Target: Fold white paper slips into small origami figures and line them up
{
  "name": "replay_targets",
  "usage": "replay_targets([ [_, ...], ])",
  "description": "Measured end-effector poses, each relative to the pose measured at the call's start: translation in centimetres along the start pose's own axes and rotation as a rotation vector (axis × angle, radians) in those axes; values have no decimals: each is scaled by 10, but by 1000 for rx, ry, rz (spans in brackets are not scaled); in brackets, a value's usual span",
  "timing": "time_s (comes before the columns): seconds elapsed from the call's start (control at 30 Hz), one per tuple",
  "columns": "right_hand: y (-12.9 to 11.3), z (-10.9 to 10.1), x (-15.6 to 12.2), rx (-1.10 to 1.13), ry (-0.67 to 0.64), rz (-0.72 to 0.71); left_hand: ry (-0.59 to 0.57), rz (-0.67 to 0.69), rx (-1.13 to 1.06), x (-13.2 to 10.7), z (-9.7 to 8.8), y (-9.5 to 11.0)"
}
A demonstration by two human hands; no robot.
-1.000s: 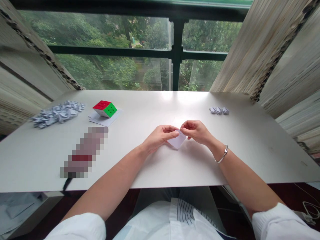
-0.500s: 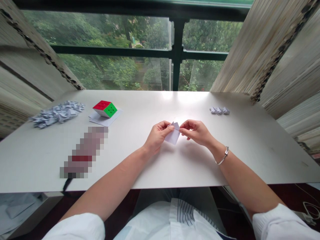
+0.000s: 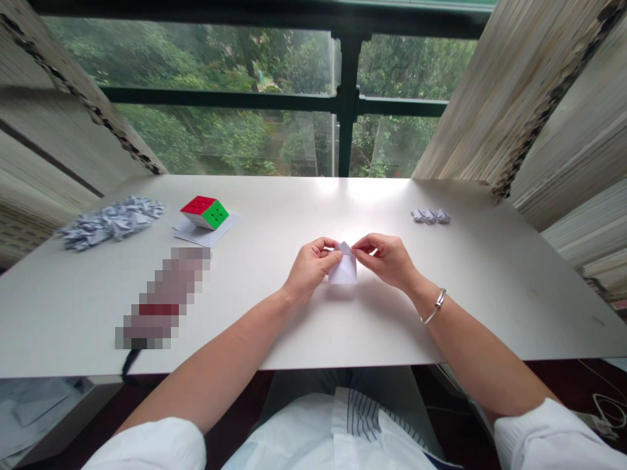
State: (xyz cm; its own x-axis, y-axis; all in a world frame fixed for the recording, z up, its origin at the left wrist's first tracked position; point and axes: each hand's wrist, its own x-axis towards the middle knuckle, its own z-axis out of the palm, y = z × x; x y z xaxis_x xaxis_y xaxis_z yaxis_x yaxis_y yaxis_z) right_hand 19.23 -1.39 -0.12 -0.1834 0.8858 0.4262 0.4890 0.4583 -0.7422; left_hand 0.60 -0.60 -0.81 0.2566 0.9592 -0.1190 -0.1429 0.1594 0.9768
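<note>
A small folded piece of white paper (image 3: 343,269) is held just above the white table (image 3: 304,326), near its middle. My left hand (image 3: 310,267) pinches the paper's upper left edge with thumb and fingers closed. My right hand (image 3: 386,258), with a silver bracelet on its wrist, pinches the upper right edge. The fingertips of both hands almost meet at the paper's top corner.
A Rubik's cube (image 3: 204,212) rests on a few paper sheets at the back left. A heap of folded paper pieces (image 3: 108,221) lies further left. Three folded paper pieces (image 3: 430,216) sit at the back right. A blurred-out object (image 3: 164,297) lies left of my forearm.
Both hands lifted the paper off the table and turned it, and my fingertips have closed in on its top corner.
</note>
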Motion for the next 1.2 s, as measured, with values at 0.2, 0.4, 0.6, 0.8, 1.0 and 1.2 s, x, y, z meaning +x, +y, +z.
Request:
replay_targets([
  [0.2,0,1,0,12,-15,10,30,20,-9,1,0,0],
  [0.4,1,1,0,-20,-28,-35,4,34,-2,0,0,-3],
  [0.6,-2,0,-1,-5,-71,-42,0,56,-1,2,-2,-6],
  [0.8,-1,-3,-3,-27,-140,-171,16,32,-7,2,-2,-3],
  [1.0,4,-11,-3,-308,-127,-381,3,-18,-2,0,0,-1],
  [1.2,7,-9,-2,-328,-61,-419,-23,9,-30,1,-1,-4],
])
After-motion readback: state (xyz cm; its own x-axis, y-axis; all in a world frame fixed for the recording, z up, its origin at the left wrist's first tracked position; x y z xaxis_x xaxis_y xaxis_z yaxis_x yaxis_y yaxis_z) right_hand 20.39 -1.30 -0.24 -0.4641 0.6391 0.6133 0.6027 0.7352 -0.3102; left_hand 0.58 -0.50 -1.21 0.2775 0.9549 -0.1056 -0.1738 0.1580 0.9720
